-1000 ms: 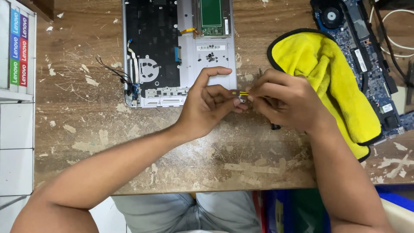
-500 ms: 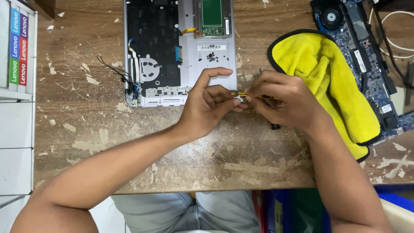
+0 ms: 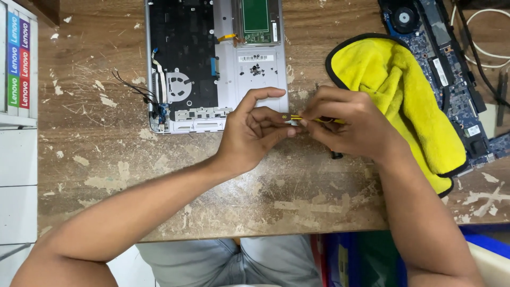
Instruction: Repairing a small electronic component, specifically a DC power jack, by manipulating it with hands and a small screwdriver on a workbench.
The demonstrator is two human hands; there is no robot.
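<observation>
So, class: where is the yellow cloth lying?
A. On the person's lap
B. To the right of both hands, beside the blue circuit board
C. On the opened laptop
B: the yellow cloth lies on the table right of the hands, against the blue circuit board.

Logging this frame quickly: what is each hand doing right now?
Left hand: pinched shut on the small yellow-and-black part.
Right hand: shut on the same small part.

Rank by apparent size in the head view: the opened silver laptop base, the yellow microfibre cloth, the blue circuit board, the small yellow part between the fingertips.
1. Opened silver laptop base
2. Yellow microfibre cloth
3. Blue circuit board, partly covered and cropped, so unsure against the cloth
4. Small yellow part
</observation>
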